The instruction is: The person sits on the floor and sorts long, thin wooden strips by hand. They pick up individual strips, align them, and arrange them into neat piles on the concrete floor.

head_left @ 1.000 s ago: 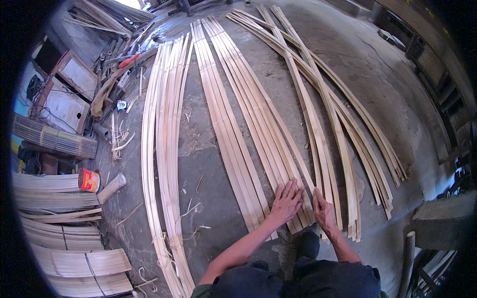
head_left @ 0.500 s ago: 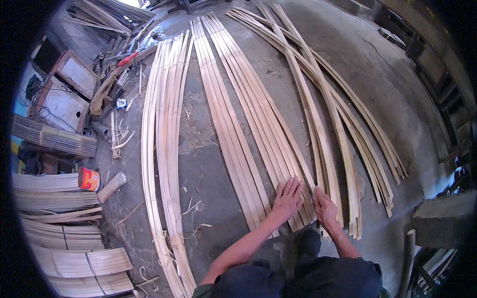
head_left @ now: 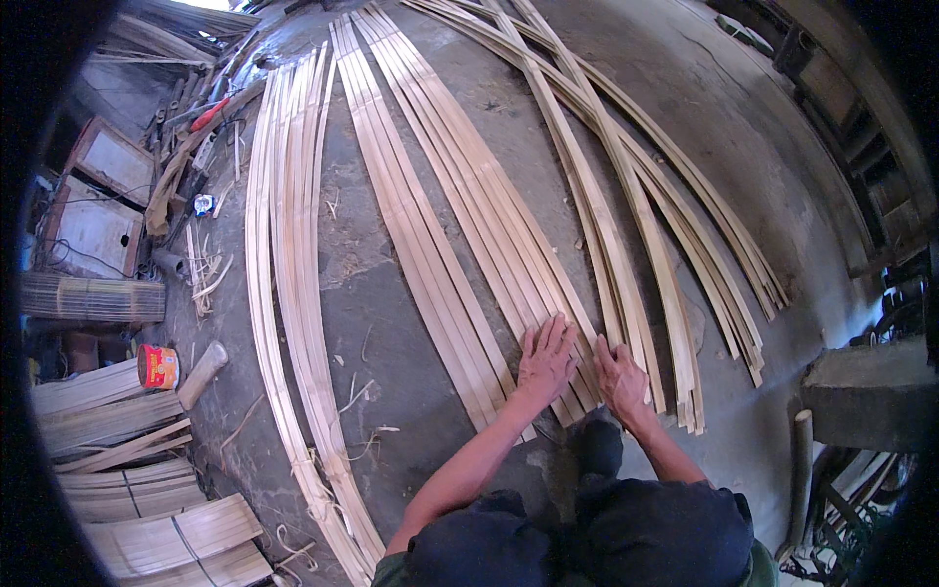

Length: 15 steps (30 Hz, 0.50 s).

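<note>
My left hand (head_left: 548, 364) lies flat, fingers spread, on the near end of a wide row of pale bamboo strips (head_left: 473, 186). Against that row's right edge rests my right hand (head_left: 623, 383); its fingers are partly stretched out, and nothing shows held in them. A narrower row of strips (head_left: 416, 230) runs just left of the wide one. To the right of my right hand, several bundles of strips (head_left: 626, 176) cross each other on the floor. My knees in dark trousers are below my hands.
Farther left lie long strips (head_left: 293, 245), tied near their close end. Shorter bundled slats (head_left: 176, 538) are stacked at the lower left beside a red tin (head_left: 157, 367) and a short wooden log (head_left: 201, 375). A grey block (head_left: 866, 401) stands at the right.
The whole view has shifted, with strips and floor sitting further left and higher. My left hand stays on the row; my right hand's fingers have spread slightly at its edge.
</note>
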Each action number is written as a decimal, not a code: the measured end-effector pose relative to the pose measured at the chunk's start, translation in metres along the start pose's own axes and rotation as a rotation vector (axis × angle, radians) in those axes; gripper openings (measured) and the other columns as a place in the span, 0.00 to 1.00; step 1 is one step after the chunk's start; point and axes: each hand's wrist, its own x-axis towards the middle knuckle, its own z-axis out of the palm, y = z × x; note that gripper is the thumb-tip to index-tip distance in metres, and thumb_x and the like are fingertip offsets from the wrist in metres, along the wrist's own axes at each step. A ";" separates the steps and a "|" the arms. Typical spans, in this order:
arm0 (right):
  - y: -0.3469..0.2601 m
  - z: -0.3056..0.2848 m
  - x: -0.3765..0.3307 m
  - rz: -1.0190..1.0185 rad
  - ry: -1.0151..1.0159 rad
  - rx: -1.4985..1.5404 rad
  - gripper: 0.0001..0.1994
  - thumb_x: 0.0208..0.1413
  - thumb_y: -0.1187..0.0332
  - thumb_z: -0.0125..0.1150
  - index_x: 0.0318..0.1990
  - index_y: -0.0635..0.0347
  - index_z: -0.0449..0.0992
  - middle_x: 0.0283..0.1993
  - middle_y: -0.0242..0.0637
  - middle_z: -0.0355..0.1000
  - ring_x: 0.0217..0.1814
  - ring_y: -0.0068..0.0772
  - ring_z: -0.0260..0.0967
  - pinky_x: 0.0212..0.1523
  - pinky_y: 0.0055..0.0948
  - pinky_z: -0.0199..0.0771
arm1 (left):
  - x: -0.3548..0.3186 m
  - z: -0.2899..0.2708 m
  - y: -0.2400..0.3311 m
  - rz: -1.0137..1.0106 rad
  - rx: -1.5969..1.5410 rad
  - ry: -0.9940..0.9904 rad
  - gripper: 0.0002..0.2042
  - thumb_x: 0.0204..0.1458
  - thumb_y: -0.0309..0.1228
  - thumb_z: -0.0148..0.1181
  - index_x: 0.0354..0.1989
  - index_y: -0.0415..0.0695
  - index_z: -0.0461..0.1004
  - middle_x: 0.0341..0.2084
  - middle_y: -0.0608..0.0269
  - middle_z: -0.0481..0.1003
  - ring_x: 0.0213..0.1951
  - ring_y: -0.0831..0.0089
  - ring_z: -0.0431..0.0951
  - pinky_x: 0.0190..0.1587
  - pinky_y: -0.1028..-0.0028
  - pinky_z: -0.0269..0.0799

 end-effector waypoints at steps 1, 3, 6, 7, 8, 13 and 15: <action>0.000 -0.001 -0.001 0.021 -0.029 -0.001 0.23 0.60 0.57 0.56 0.62 0.48 0.67 0.38 0.40 0.68 0.30 0.44 0.75 0.28 0.44 0.77 | 0.000 -0.003 0.002 -0.012 0.003 -0.025 0.33 0.58 0.42 0.53 0.71 0.48 0.53 0.72 0.56 0.47 0.73 0.61 0.47 0.71 0.51 0.40; -0.006 -0.006 0.003 0.064 -0.105 -0.008 0.23 0.59 0.58 0.56 0.62 0.48 0.67 0.39 0.40 0.67 0.34 0.44 0.75 0.30 0.43 0.78 | 0.002 0.002 -0.004 -0.008 -0.013 0.041 0.33 0.58 0.42 0.53 0.72 0.50 0.51 0.72 0.55 0.48 0.72 0.60 0.47 0.71 0.50 0.40; -0.003 -0.002 0.003 0.004 -0.070 -0.083 0.23 0.60 0.58 0.56 0.63 0.47 0.66 0.41 0.41 0.66 0.42 0.43 0.72 0.36 0.43 0.78 | 0.005 -0.004 0.000 0.008 0.010 0.029 0.34 0.58 0.43 0.53 0.73 0.55 0.49 0.72 0.53 0.48 0.72 0.58 0.47 0.71 0.48 0.40; -0.003 -0.005 0.004 0.016 -0.079 -0.074 0.23 0.60 0.58 0.55 0.63 0.47 0.66 0.41 0.41 0.66 0.43 0.43 0.71 0.37 0.43 0.78 | 0.007 -0.005 0.001 0.014 0.033 0.010 0.34 0.58 0.44 0.53 0.73 0.58 0.49 0.71 0.52 0.48 0.72 0.58 0.47 0.70 0.47 0.40; -0.002 -0.008 0.003 0.027 -0.089 -0.065 0.23 0.60 0.58 0.55 0.63 0.46 0.66 0.41 0.40 0.66 0.45 0.43 0.70 0.39 0.44 0.77 | 0.009 -0.003 0.003 0.022 0.030 0.024 0.33 0.59 0.45 0.52 0.73 0.63 0.49 0.71 0.51 0.48 0.72 0.56 0.47 0.70 0.45 0.40; 0.010 -0.004 0.000 -0.014 -0.033 0.014 0.19 0.61 0.60 0.54 0.59 0.47 0.70 0.40 0.42 0.67 0.46 0.48 0.71 0.38 0.46 0.76 | 0.007 0.003 0.008 0.011 0.121 -0.003 0.31 0.61 0.46 0.49 0.73 0.63 0.50 0.72 0.50 0.47 0.72 0.55 0.46 0.70 0.45 0.41; 0.016 -0.015 0.006 0.076 -0.055 0.153 0.18 0.62 0.62 0.54 0.59 0.52 0.71 0.38 0.46 0.68 0.41 0.50 0.71 0.38 0.43 0.74 | 0.009 -0.002 0.007 0.004 0.116 -0.014 0.30 0.61 0.46 0.49 0.72 0.63 0.51 0.72 0.50 0.46 0.72 0.55 0.46 0.70 0.45 0.41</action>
